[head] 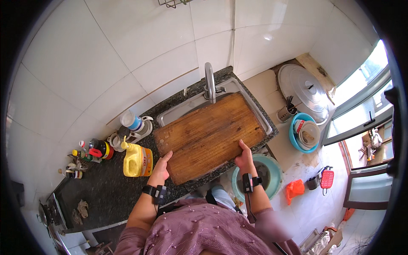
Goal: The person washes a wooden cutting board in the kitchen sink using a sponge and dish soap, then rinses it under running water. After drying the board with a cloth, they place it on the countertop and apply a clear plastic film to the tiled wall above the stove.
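A large wooden cutting board (207, 134) lies slantwise across the stainless steel sink (178, 113), hiding most of the basin. Its brown surface has dark stains and a long line along the grain. My left hand (162, 169) grips the board's near left edge, thumb on top and fingers out of sight beneath. On the near right edge, my right hand (245, 157) holds it the same way. Over the board's far edge stands a chrome faucet (209, 83); whether water runs cannot be seen.
Left of the board, a yellow pump bottle (134, 161) stands on the black granite counter (105, 191). Several seasoning bottles (100, 149) are farther left. Below the counter's right end sits a teal basin (276, 172). A blue basin (291, 135) with bowls and a metal lid (299, 84) are at right.
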The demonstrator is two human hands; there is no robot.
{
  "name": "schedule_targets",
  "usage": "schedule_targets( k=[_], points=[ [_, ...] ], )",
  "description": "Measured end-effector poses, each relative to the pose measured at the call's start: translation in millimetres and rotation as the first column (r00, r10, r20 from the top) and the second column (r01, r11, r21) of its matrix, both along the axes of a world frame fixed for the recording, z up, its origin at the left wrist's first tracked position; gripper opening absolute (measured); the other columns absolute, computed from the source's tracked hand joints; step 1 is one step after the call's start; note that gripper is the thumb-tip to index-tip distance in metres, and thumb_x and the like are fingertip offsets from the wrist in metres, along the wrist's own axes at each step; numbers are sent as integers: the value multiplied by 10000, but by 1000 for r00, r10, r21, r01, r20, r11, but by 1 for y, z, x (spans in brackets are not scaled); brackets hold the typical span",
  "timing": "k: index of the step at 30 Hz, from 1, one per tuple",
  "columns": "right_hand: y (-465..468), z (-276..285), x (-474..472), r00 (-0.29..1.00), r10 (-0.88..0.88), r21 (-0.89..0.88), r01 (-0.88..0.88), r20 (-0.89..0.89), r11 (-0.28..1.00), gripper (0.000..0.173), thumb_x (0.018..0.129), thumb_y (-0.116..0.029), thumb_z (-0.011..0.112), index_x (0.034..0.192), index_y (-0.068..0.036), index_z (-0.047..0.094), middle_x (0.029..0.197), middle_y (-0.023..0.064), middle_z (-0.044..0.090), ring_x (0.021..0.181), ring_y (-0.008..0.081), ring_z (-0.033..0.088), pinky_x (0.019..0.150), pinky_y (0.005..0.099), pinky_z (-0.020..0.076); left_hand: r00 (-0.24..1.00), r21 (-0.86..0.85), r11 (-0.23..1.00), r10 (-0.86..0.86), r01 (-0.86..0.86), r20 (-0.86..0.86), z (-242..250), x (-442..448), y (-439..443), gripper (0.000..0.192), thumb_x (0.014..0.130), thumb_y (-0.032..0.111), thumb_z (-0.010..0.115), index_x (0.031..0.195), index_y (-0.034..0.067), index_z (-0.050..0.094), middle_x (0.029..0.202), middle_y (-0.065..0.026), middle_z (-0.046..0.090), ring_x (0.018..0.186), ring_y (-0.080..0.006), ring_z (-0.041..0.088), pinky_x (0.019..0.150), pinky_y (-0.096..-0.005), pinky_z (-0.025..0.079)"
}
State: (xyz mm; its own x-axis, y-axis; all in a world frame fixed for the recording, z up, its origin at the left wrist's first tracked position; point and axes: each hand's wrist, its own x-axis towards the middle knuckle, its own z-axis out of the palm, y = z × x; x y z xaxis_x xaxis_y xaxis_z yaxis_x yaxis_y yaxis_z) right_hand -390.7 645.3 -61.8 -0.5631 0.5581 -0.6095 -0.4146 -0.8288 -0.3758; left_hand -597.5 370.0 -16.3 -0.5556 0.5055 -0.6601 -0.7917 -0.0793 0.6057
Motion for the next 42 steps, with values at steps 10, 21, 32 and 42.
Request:
schedule_targets(
  k=[10,21,32,42],
  points=[
    [49,-47,-25,551,259,347,-759,794,551,507,857,-392,704,1093,44,596,874,65,642,776,203,630,678,338,518,973,-64,988,125,-140,-193,12,-13,-3,553,784,201,744,1261,13,537,1234,-111,588,1131,-258,556,967,-427,439],
    [104,22,-37,-24,-393,74,-970,919,233,310,799,-218,676,1044,-28,659,1196,212,509,1026,397,589,845,464,519,952,-113,986,87,-125,-294,30,-25,19,565,794,208,734,1278,8,523,1232,-114,589,1129,-247,560,957,-416,442],
    [172,37,-43,134,-436,253,-940,890,228,269,775,-283,679,970,-98,695,1087,213,574,995,380,611,865,452,507,960,-143,986,40,-82,-278,12,-29,17,530,784,157,733,1251,-7,543,1208,-106,606,1104,-239,573,947,-394,449],
    [17,-53,-150,495,-238,529,-842,835,105,313,744,-135,718,1044,-93,636,1117,178,531,1033,381,533,891,441,468,982,-154,987,7,-37,-191,-53,-39,25,474,795,114,704,1230,-10,563,1189,-98,620,1076,-239,586,946,-382,450]
  ],
)
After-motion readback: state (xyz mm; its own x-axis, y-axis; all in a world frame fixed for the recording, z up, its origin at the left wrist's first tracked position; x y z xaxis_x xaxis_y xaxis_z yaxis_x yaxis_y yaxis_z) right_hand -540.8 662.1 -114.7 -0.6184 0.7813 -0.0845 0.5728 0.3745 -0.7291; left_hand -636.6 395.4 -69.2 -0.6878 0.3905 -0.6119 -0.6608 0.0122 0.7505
